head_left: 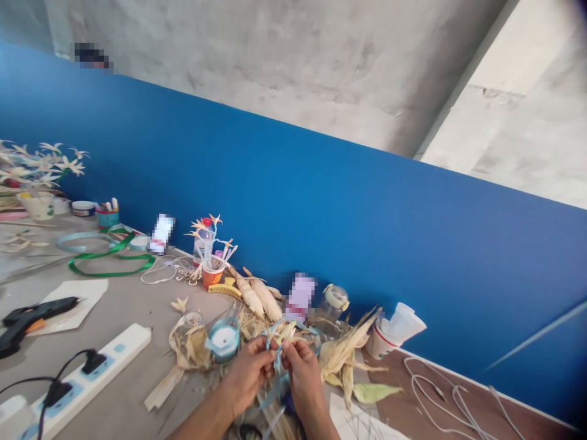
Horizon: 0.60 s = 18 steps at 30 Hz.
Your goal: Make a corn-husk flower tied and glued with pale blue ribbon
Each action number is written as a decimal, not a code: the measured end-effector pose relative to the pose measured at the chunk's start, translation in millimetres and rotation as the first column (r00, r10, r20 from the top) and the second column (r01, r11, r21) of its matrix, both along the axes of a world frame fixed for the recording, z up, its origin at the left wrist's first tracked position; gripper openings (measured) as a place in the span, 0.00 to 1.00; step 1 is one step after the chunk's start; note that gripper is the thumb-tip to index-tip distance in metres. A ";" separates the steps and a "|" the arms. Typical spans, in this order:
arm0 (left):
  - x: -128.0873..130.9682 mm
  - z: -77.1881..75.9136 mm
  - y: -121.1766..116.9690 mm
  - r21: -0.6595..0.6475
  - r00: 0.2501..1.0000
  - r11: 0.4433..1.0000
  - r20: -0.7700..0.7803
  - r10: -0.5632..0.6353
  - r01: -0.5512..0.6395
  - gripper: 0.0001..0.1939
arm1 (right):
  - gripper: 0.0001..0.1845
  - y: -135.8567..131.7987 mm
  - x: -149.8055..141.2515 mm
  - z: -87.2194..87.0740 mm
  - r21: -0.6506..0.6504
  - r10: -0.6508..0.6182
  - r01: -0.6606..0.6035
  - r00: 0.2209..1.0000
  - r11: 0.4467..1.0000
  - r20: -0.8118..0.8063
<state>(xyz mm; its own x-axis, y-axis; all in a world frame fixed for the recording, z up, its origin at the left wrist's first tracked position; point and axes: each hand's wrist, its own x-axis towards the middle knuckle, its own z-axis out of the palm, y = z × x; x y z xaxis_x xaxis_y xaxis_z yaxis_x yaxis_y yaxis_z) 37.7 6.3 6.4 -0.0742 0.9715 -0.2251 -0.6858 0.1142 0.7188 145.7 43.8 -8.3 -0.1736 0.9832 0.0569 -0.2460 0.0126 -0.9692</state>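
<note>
My left hand (250,370) and my right hand (302,370) meet low in the middle of the view, thumbs and fingertips pinched together. Between them runs a narrow light-blue ribbon (277,360), gripped by both hands. Pale husk pieces (282,332) show just above the fingertips; whether they are joined to the ribbon I cannot tell. Left of my left hand lies a roll of light-blue ribbon (224,338), beside crumpled dry corn husk (195,345). Right of my right hand is a heap of dry corn husks (346,354).
A white power strip (114,360) and black glue gun (39,318) lie at left. Behind my hands are a paper cup of husk flowers (213,272), corn cobs (259,296), propped phones (300,296) and a glass jar (335,299). A blue partition (321,201) runs behind.
</note>
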 end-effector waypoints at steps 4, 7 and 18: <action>1.4 -1.6 0.3 0.079 0.981 0.996 -0.187 0.057 -0.043 0.09 | 0.17 -0.8 -3.3 -1.9 -0.057 -0.011 0.007 0.997 0.998 -0.083; 1.0 -1.2 0.0 0.106 0.938 0.992 -0.331 0.099 -0.068 0.08 | 0.17 -2.3 -4.2 -0.3 -0.071 -0.028 0.021 0.994 0.997 -0.103; 5.6 4.9 -4.1 0.065 0.995 0.997 -0.090 0.045 -0.039 0.16 | 0.13 -9.2 -2.4 3.4 -0.093 -0.008 -0.014 0.974 0.996 -0.226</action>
<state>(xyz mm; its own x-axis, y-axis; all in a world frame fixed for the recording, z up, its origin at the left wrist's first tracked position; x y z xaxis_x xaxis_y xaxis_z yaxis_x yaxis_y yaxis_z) 43.4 2.2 11.3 -0.1327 0.9791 -0.1542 -0.6205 0.0393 0.7832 143.3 34.6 -4.8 -0.1696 0.9855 0.0029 -0.4589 -0.0763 -0.8852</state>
